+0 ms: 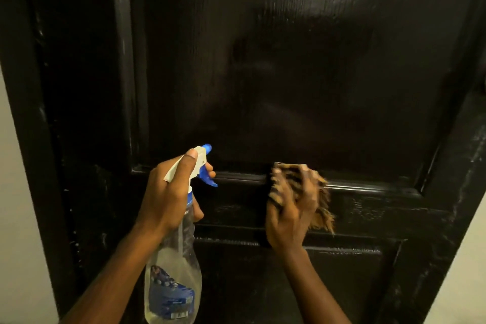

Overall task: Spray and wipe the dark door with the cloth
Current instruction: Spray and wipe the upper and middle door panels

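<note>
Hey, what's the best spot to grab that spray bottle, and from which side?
Grip the spray bottle at its narrow neck, just under the white head, coming from the back, opposite the blue nozzle. The body below is wide, while the neck fits a palm and lets a finger reach the trigger. The left hand holds it this way, nozzle toward the door.

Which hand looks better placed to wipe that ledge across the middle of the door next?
The right hand, probably. It holds the cloth against the door right at that ledge. The left hand grips the spray bottle, finger by the trigger, so it suits spraying instead.
</note>
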